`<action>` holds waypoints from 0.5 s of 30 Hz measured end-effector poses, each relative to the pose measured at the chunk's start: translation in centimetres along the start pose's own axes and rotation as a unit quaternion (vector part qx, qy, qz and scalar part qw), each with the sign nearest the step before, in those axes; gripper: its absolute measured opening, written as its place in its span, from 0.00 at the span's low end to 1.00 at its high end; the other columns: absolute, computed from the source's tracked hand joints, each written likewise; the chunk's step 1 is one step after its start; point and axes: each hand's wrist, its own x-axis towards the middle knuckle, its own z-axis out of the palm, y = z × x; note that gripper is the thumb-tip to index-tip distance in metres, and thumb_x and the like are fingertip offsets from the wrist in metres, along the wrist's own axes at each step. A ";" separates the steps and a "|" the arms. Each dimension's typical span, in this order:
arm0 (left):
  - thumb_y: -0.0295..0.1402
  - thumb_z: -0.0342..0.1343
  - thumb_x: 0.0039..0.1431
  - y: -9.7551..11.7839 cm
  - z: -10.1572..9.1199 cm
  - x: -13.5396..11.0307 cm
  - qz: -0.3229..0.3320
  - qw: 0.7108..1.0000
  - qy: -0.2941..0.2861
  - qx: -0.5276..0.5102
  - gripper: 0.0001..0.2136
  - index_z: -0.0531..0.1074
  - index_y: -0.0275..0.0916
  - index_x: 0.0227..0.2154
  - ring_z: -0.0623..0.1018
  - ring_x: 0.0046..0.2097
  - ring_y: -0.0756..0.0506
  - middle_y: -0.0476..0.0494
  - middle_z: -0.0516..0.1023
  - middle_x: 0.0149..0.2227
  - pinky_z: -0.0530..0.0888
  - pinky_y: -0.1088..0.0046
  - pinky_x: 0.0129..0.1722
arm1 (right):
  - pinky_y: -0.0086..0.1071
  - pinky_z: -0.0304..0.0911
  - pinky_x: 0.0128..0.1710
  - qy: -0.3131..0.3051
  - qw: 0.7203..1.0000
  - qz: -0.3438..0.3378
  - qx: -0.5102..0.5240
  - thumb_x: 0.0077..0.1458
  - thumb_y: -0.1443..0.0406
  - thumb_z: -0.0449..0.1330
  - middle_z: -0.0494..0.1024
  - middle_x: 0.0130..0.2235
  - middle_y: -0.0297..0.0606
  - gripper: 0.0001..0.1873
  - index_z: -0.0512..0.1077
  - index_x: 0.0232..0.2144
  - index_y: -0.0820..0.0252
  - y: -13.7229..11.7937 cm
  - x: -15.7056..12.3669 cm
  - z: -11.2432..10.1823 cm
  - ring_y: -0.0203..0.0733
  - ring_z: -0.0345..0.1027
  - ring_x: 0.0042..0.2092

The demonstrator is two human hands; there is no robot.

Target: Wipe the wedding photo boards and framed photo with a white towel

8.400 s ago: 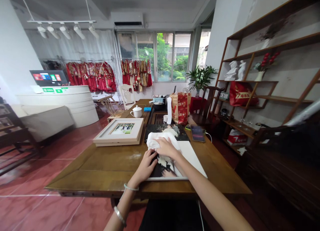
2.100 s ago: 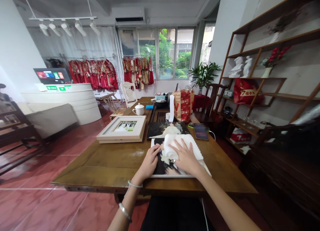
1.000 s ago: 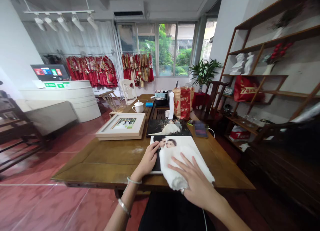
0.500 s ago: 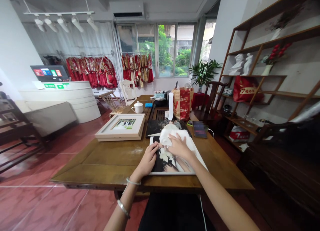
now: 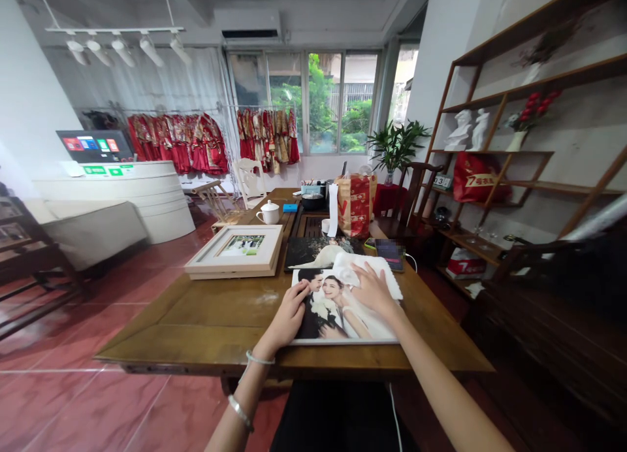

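A large wedding photo print (image 5: 337,308) lies flat on the wooden table (image 5: 215,321) near its front edge. My left hand (image 5: 289,318) rests on the print's left edge, fingers curled over it, pressing it down. My right hand (image 5: 375,289) lies spread on a white cloth (image 5: 365,269) at the print's upper right corner. The cloth is bunched under my palm and fingers. A second, darker print (image 5: 318,251) lies just behind the first one.
A framed photo in a pale wooden frame (image 5: 238,249) sits to the left. Behind stand a white teapot (image 5: 268,212), a red gift bag (image 5: 355,204) and a phone (image 5: 389,253). Wooden shelves (image 5: 494,151) fill the right; a white counter (image 5: 122,194) stands left.
My right hand has swept the cloth across the print, down to the near edge, back up, and now to the upper right corner, uncovering the faces. My left hand stays on the left edge.
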 end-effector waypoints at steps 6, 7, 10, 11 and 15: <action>0.25 0.42 0.58 0.2 0.1 0.0 -0.004 1.000 0.003 0.011 0.22 0.65 0.38 0.55 0.59 0.62 0.42 0.38 0.61 0.59 0.53 0.54 0.62 | 0.60 0.22 0.58 0.019 0.999 -0.040 -0.010 0.50 0.62 0.52 0.51 0.64 0.32 0.32 0.58 0.59 0.48 -1.6 -4.1 0.9 0.56 0.30 0.65; 0.25 0.42 0.58 0.2 0.1 0.0 0.000 1.000 0.006 0.009 0.21 0.65 0.39 0.54 0.59 0.62 0.42 0.39 0.62 0.59 0.53 0.55 0.62 | 0.59 0.21 0.58 0.019 0.998 -0.062 -0.010 0.48 0.64 0.53 0.51 0.64 0.32 0.34 0.57 0.59 0.46 -2.4 -5.2 1.1 0.56 0.29 0.65; 0.26 0.43 0.58 0.0 0.1 0.0 0.009 1.000 0.015 0.005 0.21 0.65 0.41 0.54 0.60 0.61 0.43 0.40 0.62 0.59 0.54 0.55 0.62 | 0.58 0.19 0.59 -0.001 0.991 -0.136 0.003 0.40 0.69 0.54 0.48 0.65 0.29 0.41 0.55 0.59 0.43 -4.3 -8.8 1.2 0.53 0.26 0.65; 0.26 0.43 0.59 0.0 0.1 0.0 0.011 1.000 0.016 0.005 0.21 0.65 0.41 0.54 0.60 0.61 0.43 0.40 0.62 0.59 0.55 0.55 0.62 | 0.57 0.20 0.59 -0.010 0.988 -0.156 0.011 0.38 0.70 0.53 0.47 0.65 0.28 0.43 0.54 0.60 0.42 -4.6 -9.8 1.0 0.52 0.25 0.65; 0.27 0.44 0.59 -0.2 0.1 0.0 0.010 1.000 0.012 0.001 0.20 0.65 0.43 0.54 0.60 0.61 0.43 0.41 0.63 0.59 0.55 0.55 0.62 | 0.56 0.22 0.60 -0.039 0.979 -0.193 0.045 0.36 0.72 0.50 0.48 0.64 0.24 0.45 0.54 0.59 0.40 -4.2 -12.2 0.0 0.47 0.27 0.66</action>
